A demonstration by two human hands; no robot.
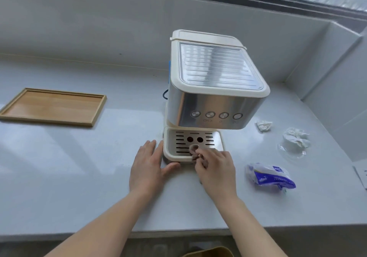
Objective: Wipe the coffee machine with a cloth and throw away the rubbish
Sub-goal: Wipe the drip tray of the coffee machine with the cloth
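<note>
Brown cloth [194, 153] is being pinched by the right hand [215, 169] on the coffee machine [214, 89] drip tray [172, 155], while the open left hand [148, 164] is steadying it.

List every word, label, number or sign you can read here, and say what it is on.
No text here can be read.
Tissue pack: white print on the blue and purple wrapper, too blurred to read.
Coffee machine: small icons under three of its four buttons, too small to make out.
Blue mark on the machine's left side: no lettering visible.
</note>
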